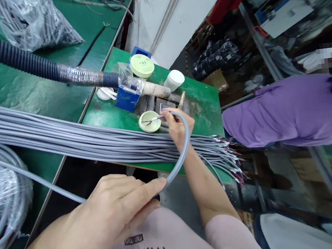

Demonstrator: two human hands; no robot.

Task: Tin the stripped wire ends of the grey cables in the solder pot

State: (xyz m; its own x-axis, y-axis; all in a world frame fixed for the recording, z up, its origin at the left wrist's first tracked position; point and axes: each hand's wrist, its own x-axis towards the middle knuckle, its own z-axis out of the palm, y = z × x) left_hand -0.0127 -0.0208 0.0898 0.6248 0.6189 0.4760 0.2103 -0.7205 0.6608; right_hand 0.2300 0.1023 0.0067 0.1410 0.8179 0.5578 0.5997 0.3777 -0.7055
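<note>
While the right grip [176, 128] pinches 1 gray cable [184, 151] | left grip [115, 207] clasps it too | done: end stripped | remaining: bared wires [147, 122] over pale-green tub [154, 128], seemingly unfinished

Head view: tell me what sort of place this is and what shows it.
Probably a cable workshop: the right hand holds a grey cable near its bared wires, a long bundle of similar cables lies across green work surfaces, and a wrapped coil of cable shows at the picture's left edge.
</note>
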